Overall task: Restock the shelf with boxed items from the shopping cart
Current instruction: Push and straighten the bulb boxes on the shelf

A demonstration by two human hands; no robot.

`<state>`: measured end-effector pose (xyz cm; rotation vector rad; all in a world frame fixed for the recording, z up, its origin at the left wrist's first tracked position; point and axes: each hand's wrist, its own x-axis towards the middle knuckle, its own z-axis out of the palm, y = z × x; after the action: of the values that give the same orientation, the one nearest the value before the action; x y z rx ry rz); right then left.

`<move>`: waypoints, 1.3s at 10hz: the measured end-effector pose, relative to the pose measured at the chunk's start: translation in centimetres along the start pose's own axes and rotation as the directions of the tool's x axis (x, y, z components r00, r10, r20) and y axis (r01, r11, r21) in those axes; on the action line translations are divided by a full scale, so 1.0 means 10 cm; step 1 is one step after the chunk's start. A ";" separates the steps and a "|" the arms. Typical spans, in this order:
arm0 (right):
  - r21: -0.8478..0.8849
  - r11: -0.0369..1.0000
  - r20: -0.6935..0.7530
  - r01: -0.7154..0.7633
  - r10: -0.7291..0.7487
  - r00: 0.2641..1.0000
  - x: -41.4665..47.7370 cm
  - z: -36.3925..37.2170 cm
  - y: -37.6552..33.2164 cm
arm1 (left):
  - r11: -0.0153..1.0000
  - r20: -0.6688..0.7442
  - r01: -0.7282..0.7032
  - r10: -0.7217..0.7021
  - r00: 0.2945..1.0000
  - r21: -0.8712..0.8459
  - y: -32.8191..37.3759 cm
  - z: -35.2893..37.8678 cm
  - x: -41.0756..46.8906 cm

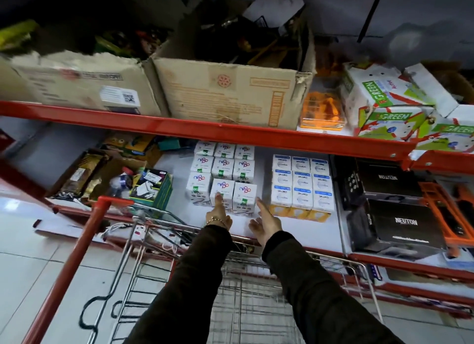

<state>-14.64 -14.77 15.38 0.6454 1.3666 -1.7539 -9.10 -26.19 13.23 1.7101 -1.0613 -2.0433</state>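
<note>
Both hands reached over the cart (164, 241) to the white boxes (222, 174) stacked on the lower shelf (259, 179). The left hand (219, 216) gripped nothing; its forefinger was stretched out, tip touching the front face of the middle box in the nearest row, the other fingers curled in. The right hand (265, 224) was open and empty, fingers extended, the forefinger tip at the lower right corner of the neighbouring box (244, 193) (whether it actually touched, I could not tell). The boxes sat three across, left of a second block of white-and-blue boxes (302, 183) with a bare strip of shelf between them. Black cartons (400, 223) lay further right. Cardboard boxes (220, 92) stood on the shelf above.
</note>
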 end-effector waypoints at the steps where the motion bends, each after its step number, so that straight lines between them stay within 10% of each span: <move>1: -0.008 1.000 -0.009 0.016 -0.016 1.000 0.06 0.13 0.02 | 0.997 0.074 0.038 -0.033 0.997 -0.073 0.06 0.01 0.04; 13: -0.205 0.958 -0.044 0.203 -0.216 0.975 0.22 0.06 0.07 | 0.999 0.114 0.028 -0.031 0.993 0.031 0.05 -0.01 -0.04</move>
<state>-15.22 -16.07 13.46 0.4647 1.6839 -1.7406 -9.06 -26.35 13.88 1.6494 -1.1114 -2.1773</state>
